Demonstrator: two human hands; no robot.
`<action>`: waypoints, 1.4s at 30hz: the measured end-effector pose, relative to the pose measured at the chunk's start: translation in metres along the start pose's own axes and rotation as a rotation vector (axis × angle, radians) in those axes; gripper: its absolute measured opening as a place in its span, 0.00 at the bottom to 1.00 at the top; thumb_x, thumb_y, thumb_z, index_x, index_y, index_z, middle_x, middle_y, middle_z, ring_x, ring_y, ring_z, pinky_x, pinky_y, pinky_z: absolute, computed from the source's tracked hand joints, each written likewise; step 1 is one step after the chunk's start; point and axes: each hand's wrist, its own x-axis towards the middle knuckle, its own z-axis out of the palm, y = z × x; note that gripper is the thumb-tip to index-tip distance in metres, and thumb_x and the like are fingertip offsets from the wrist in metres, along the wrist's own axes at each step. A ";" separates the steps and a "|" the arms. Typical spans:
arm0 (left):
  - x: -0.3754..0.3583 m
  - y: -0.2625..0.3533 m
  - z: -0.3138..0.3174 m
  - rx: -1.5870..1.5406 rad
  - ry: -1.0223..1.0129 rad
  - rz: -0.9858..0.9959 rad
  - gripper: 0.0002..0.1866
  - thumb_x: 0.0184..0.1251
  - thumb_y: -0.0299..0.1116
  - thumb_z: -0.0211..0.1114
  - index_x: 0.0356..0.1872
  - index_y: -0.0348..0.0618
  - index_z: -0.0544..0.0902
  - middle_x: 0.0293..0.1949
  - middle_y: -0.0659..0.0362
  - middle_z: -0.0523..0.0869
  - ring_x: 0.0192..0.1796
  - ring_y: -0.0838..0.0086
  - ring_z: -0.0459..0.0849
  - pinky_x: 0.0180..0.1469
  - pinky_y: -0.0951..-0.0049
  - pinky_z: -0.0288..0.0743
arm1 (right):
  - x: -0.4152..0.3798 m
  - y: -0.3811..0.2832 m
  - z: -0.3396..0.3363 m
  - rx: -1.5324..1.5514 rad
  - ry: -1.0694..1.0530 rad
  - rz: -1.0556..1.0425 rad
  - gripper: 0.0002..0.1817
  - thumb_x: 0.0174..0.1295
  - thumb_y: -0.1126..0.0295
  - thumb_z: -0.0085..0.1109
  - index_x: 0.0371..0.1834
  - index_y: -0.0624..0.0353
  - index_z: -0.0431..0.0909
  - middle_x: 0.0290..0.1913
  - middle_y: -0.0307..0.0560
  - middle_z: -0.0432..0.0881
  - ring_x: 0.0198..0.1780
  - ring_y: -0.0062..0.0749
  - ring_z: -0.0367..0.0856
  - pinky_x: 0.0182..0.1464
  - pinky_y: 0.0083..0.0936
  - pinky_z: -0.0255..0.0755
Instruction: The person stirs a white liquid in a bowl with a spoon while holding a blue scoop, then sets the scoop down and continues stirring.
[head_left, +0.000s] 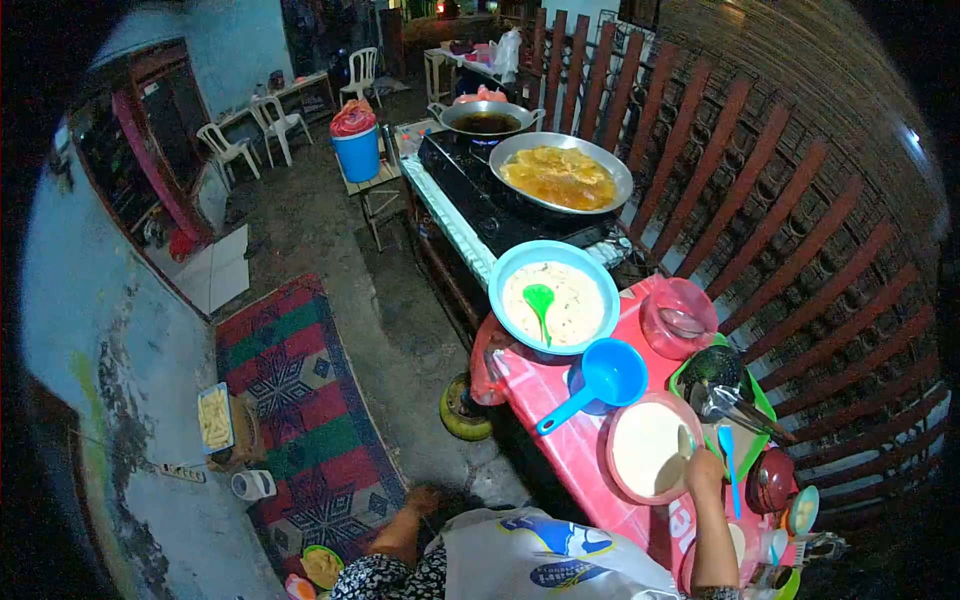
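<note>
My right hand (704,472) is closed at the right rim of a pink bowl (612,458), gripping a metal spoon (685,441) that dips into pale, smooth batter (642,445). Just beyond sits a blue dipper (614,373) with its handle toward the left. A light blue basin (497,300) holds thicker, speckled batter with a green ladle (539,299) in it. My left hand (423,499) hangs low beside my apron, away from the table; its fingers are too dark and small to make out.
Past the basin, a black stove (470,190) carries a pan of frying food (560,178) and a wok of dark oil (487,122). A slatted fence (770,170) runs along the right. On the pink-covered table (545,400) stand a pink container (680,318) and a green tray (765,400).
</note>
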 end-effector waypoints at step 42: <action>-0.014 0.017 -0.033 -0.117 -0.195 -0.323 0.15 0.58 0.39 0.49 0.36 0.41 0.78 0.34 0.49 0.81 0.40 0.62 0.78 0.43 0.69 0.70 | -0.044 -0.010 0.007 0.760 -0.652 -0.120 0.10 0.51 0.68 0.49 0.25 0.63 0.77 0.15 0.43 0.72 0.12 0.25 0.67 0.13 0.24 0.60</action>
